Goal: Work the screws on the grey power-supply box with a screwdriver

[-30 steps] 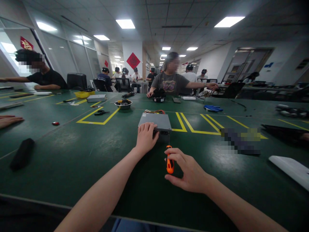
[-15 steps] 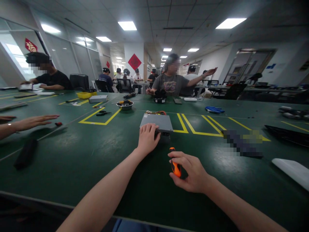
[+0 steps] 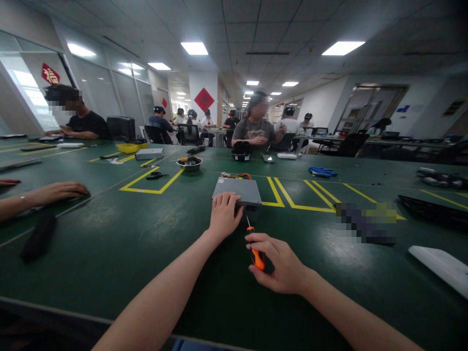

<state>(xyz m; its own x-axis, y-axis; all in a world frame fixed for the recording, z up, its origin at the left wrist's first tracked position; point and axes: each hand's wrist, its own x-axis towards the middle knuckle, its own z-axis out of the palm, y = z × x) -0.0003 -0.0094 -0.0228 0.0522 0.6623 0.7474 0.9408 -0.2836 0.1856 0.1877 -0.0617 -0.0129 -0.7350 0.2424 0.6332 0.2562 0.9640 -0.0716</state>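
A grey metal power supply unit (image 3: 237,189) rests on the green table, its bundle of coloured wires at the far side. My left hand (image 3: 224,214) grips its near left corner, fingers over the top and thumb along the front face. An orange and black screwdriver (image 3: 258,260) is held in my right hand (image 3: 280,263), between thumb and fingers. Its thin shaft points up toward the front face of the unit, close to my left thumb. Whether the tip touches the unit I cannot tell.
A metal bowl of tools (image 3: 189,164) stands beyond, left of the unit. Blue gloves (image 3: 322,171) lie at the right, near a white panel (image 3: 440,263). A co-worker's hand (image 3: 58,195) is on the left by a black object (image 3: 39,238). Yellow tape (image 3: 314,208) marks the table (image 3: 153,263).
My right hand has moved left with the screwdriver, whose shaft now shows near the unit's front. My left hand stays on the unit. The co-worker's hand at left has lowered to the table.
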